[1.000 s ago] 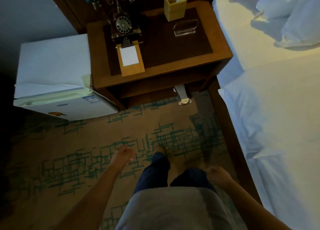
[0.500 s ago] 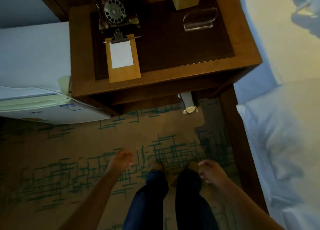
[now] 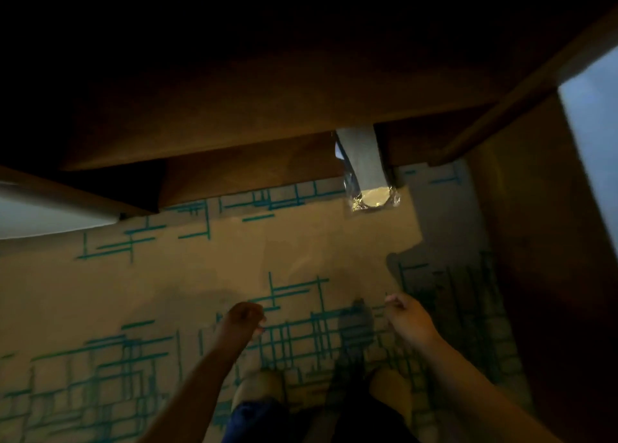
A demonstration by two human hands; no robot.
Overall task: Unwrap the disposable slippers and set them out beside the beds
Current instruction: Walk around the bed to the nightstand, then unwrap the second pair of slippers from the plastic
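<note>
Below, two hands [image 3: 242, 320] [image 3: 406, 319], fingers loosely curled, empty; one wrapped slipper pack [image 3: 366, 172], seemingly.

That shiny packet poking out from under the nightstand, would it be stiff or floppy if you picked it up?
Probably floppy and light: the wrapped slipper packet is flat and thin, and its clear film crinkles and glints at the near end. That film may feel slippery, so a pinch could slide. It looks unlikely to roll or break. Neither the left hand nor the right hand touches it.

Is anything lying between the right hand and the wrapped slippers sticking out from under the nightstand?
No. In the head view, only bare patterned carpet separates the right hand from the wrapped slippers.
</note>
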